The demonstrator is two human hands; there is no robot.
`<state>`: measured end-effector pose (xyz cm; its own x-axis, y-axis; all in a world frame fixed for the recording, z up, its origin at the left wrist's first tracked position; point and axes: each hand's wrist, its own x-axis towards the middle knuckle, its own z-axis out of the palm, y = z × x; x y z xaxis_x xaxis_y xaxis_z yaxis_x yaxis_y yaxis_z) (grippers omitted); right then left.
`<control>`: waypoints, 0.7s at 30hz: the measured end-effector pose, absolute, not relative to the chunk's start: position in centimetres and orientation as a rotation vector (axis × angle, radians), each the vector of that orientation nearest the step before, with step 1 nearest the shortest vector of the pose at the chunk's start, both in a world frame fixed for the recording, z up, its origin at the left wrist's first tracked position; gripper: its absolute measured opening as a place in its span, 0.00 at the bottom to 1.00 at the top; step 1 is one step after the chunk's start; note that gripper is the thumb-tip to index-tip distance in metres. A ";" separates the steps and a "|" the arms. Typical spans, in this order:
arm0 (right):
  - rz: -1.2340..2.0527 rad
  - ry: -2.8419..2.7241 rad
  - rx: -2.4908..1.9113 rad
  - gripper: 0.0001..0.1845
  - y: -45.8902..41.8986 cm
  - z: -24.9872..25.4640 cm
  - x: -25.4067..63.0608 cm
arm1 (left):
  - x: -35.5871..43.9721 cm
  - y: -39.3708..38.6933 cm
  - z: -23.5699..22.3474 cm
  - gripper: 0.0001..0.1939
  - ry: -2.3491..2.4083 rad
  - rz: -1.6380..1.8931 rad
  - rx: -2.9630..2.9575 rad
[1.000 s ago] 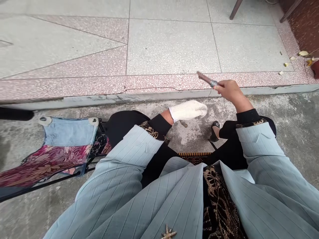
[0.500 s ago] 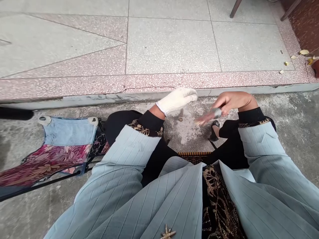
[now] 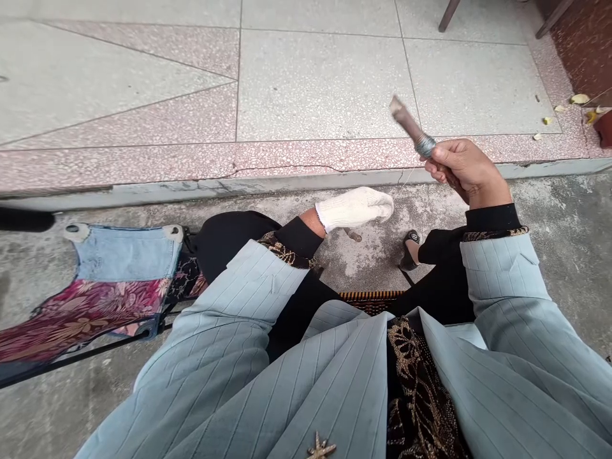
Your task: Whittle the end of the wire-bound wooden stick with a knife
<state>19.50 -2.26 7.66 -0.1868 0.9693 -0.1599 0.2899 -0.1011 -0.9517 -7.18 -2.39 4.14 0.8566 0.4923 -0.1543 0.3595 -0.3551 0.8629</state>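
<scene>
My right hand (image 3: 461,169) is bare and closed round the handle of a knife-like tool (image 3: 412,129) with a metal ring at the grip; the blade points up and to the left, raised over the step's edge. My left hand (image 3: 356,208) wears a white knit glove, its fingers bunched close to the concrete ground. What the glove holds, if anything, is hidden. A small brown piece (image 3: 353,235) lies on the ground just under the gloved hand. I sit low, in a pale blue striped jacket.
A folding stool with a patchwork denim and floral seat (image 3: 102,284) stands at my left. My shoe (image 3: 411,248) rests on the ground at the right. A raised terrazzo floor (image 3: 315,89) starts beyond the step edge (image 3: 191,187). Chair legs (image 3: 449,16) stand at top right.
My right hand swung the tool down toward the gloved hand half a second ago and has now raised it again. The gloved hand lifted briefly, then dropped back near the ground.
</scene>
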 end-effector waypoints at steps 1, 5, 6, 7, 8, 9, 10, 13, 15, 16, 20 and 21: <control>1.312 -1.597 -1.487 0.29 -2.0 7.4 19.6 | -7.3 -2.3 4.0 0.12 0.598 0.133 2.008; 1.251 -2.019 -1.805 0.23 -1.1 5.6 19.0 | -7.8 -1.7 3.6 0.12 0.533 0.080 2.099; 1.282 -2.123 -1.817 0.21 -1.0 5.2 18.6 | -8.0 -1.6 3.7 0.12 0.555 0.082 2.109; 1.339 -2.214 -1.792 0.19 -1.0 4.7 18.1 | -8.2 -1.4 3.7 0.13 0.590 0.092 2.118; 1.409 -2.283 -1.744 0.17 -1.1 4.4 17.6 | -8.4 -1.2 3.8 0.13 0.634 0.100 2.128; 1.480 -2.329 -1.688 0.16 -1.2 4.2 17.1 | -8.7 -1.0 3.9 0.13 0.675 0.110 2.139; 1.537 -2.354 -1.637 0.16 -1.4 4.1 16.7 | -8.9 -0.8 3.9 0.13 0.706 0.122 2.152; 1.630 -2.358 -1.529 0.18 -1.9 4.7 16.2 | -9.4 -0.1 4.0 0.13 0.748 0.158 2.175; 1.664 -2.346 -1.464 0.20 -2.3 5.6 16.5 | -9.4 0.2 4.1 0.12 0.763 0.195 2.149; 1.675 -2.324 -1.424 0.21 -2.4 6.2 16.7 | -9.3 0.1 4.0 0.11 0.781 0.227 2.101; 1.539 -1.818 -1.265 0.32 -2.9 7.8 17.5 | -8.3 -0.8 3.8 0.13 0.804 0.383 1.731; 1.454 -1.645 -1.250 0.34 -2.9 7.9 17.5 | -8.0 -1.0 3.7 0.13 0.790 0.407 1.663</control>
